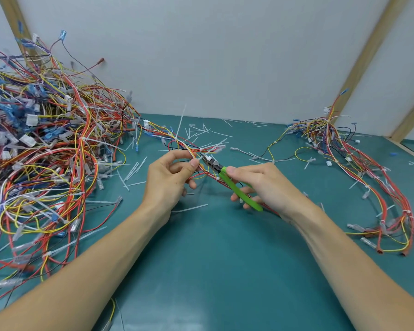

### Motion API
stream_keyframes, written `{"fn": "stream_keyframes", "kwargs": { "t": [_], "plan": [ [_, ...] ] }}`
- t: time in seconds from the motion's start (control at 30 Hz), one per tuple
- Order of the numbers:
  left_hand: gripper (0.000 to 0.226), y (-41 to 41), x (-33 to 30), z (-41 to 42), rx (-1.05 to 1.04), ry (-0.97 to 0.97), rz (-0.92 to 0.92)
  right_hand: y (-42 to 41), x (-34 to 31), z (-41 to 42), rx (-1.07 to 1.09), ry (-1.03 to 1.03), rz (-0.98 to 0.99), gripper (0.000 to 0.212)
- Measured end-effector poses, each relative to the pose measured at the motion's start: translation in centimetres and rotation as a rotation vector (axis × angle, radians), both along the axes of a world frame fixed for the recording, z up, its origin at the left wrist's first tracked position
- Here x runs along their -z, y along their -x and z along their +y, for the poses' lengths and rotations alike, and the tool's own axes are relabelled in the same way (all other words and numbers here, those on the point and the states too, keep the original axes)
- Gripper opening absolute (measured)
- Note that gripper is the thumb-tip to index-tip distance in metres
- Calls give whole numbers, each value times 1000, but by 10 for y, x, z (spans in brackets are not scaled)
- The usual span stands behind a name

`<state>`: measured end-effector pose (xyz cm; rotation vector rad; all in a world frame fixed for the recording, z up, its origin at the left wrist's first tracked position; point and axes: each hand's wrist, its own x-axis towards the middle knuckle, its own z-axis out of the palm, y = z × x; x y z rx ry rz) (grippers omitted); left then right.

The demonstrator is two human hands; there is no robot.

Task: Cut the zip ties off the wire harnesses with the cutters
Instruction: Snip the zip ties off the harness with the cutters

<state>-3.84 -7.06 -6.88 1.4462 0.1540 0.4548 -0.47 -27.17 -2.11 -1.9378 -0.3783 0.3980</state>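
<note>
While left hand pinches harness wires, right hand grips green cutters; no legible writing.

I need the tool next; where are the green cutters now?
In the head view, just right of centre: the right hand grips the green cutters, tips at the wires pinched by the left hand.

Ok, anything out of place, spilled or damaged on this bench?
Nothing looks damaged. Cut tie ends lie scattered over the green mat, as this job would leave them. The left hand pinches the wires; the right hand holds the cutters at a tie. Piles of harnesses sit left and right.
</note>
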Motion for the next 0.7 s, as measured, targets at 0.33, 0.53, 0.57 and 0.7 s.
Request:
{"fn": "stream_keyframes", "kwargs": {
  "t": [0.33, 0.53, 0.57, 0.7],
  "plan": [
    [15, 0, 0, -1, 0, -10, 27, 2, 1, 3, 34, -4, -59, 25],
    [13, 1, -2, -1, -3, 2, 48, 0, 2, 2, 19, 7, -91, 24],
    [13, 1, -2, -2, -3, 3, 49, 0, 2, 2, 14, 6, -96, 23],
    [12, 1, -3, -2, -2, -2, 51, 0, 3, 0, 3, 6, -123, 23]
  ]
}}
